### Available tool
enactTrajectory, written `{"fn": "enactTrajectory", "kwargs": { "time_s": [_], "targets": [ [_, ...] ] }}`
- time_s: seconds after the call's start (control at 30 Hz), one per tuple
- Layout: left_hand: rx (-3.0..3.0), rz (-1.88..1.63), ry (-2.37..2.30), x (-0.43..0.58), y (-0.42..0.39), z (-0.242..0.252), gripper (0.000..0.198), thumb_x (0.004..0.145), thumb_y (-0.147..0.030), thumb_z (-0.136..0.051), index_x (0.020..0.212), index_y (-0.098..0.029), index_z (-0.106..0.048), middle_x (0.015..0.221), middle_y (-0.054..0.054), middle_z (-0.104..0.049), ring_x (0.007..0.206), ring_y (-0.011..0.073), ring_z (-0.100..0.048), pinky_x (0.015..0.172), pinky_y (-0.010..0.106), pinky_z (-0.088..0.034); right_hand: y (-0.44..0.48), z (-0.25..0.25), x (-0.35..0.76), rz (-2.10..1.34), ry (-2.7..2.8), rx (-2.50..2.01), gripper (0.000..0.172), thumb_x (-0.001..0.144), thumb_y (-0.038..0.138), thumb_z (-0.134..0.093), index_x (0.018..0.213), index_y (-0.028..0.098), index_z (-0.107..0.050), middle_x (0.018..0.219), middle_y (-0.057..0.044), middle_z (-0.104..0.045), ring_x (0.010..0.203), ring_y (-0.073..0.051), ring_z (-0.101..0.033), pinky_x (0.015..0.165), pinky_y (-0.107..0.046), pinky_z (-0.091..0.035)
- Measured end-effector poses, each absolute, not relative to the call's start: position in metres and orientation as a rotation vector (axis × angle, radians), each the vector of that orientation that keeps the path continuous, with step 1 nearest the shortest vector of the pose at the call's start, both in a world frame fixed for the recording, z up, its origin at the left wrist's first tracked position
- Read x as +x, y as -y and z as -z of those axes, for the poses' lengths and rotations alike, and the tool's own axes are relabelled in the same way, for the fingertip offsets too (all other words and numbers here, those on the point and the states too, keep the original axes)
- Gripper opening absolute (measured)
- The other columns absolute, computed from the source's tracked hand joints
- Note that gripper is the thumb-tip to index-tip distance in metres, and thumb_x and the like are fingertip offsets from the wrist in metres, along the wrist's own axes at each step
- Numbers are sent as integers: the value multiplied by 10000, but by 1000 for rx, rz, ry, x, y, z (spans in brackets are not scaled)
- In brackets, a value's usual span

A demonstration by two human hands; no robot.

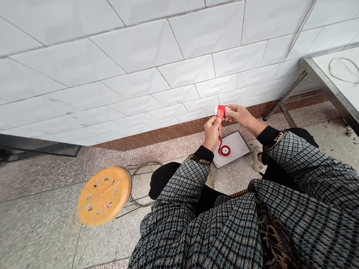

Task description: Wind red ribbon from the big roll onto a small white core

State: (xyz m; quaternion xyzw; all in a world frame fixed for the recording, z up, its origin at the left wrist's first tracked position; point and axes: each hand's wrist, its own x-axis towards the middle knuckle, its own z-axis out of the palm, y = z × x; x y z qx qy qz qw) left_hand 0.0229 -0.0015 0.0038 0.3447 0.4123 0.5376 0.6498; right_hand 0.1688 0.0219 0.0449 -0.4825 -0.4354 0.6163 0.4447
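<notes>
Out in front of me, both hands are at a white spool (221, 111) with red ribbon wound on it. My right hand (238, 114) grips the spool at its right end, fingers closed. My left hand (212, 132) is closed in a pinch on the red ribbon (220, 139) just below the spool. From there the ribbon hangs to a flat red ribbon roll (224, 150) with a pale centre. That roll lies on a white board (233, 158) with a dark edge, low between my knees. The fingertips behind the spool are partly hidden.
An orange round stool (104, 196) with a wire frame stands to the left. A metal-framed table (322, 69) at the right carries a loop of thin cord (343, 70). The white tiled wall (140, 48) rises close ahead. A dark flat object (39, 147) juts in at the left.
</notes>
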Motion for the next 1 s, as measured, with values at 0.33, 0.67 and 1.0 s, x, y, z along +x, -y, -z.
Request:
{"fn": "enactTrajectory", "kwargs": {
  "time_s": [0.33,0.67,1.0],
  "targets": [
    [732,-1149,-966,23,0,0,463,739,-558,-831,723,-171,-577,432,-120,-326,355,14,-224,370,174,-142,-20,-42,169,-1723,843,-1158,207,1020,276,-650,885,123,-685,664,-36,-688,584,-90,-647,571,-167,-494],
    [720,-1148,-804,20,-3,-6,612,656,-480,-916,1112,-219,-602,518,-126,-476,354,15,-242,373,185,-124,-19,-50,171,-2027,630,-1161,418,1081,400,-504,823,124,-683,631,-55,-680,454,-85,-557,438,-160,-490],
    [577,-1165,-855,21,-2,-2,551,703,-584,-860,701,-190,-475,436,-119,-351,353,8,-220,356,167,-159,-17,-40,174,-1751,1080,-1192,268,893,321,-791,1064,165,-654,848,-66,-745,701,-161,-721,631,-252,-624]
  ]
}}
